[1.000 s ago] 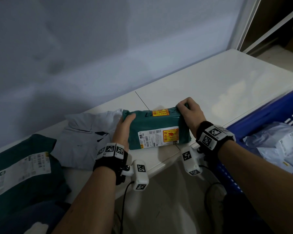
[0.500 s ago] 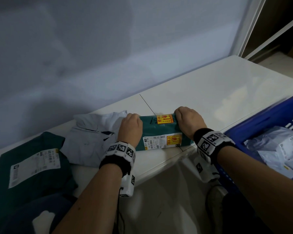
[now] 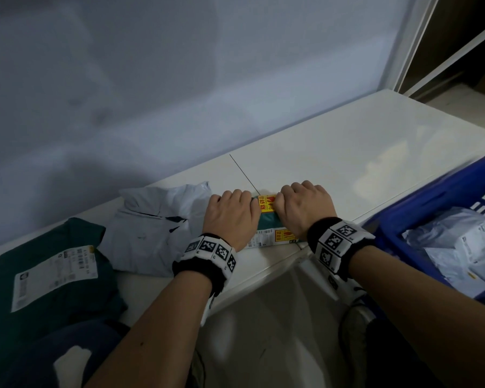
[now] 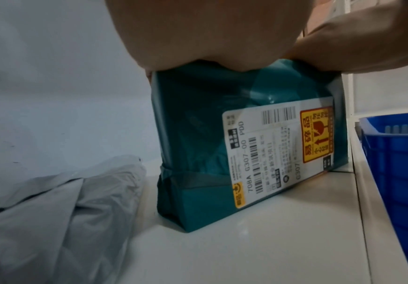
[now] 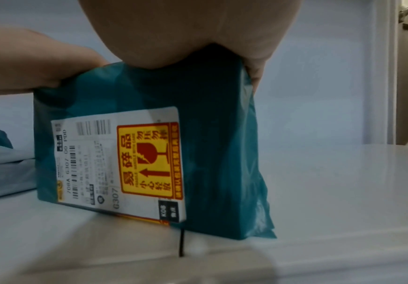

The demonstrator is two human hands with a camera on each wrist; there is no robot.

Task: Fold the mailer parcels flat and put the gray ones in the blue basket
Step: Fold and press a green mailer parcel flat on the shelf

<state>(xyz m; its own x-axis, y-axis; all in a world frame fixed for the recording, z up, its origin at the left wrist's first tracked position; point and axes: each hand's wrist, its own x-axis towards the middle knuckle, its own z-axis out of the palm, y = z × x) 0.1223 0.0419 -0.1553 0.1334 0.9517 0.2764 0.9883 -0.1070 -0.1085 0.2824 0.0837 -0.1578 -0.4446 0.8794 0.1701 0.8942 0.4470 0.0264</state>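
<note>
A teal-green mailer parcel (image 3: 267, 226) (image 4: 198, 134) (image 5: 210, 134) with a white shipping label and a yellow fragile sticker stands on the white table (image 3: 347, 152) near its front edge. Both hands sit on top of it, side by side. My left hand (image 3: 230, 217) (image 4: 198, 28) presses its left half, fingers curled over the far edge. My right hand (image 3: 305, 208) (image 5: 185, 28) presses the right half the same way. A crumpled gray mailer (image 3: 151, 228) (image 4: 52, 211) lies just left of the parcel. The blue basket (image 3: 431, 197) (image 4: 404, 153) stands at the right.
Several gray mailers (image 3: 465, 247) lie inside the basket. A flat dark green mailer (image 3: 48, 275) with a label lies at the table's left end. A wall runs along the back. The table's right half behind the basket is bare.
Both hands moved from the parcel's ends onto its top and came close together. The parcel now shows much less between them and looks pressed lower.
</note>
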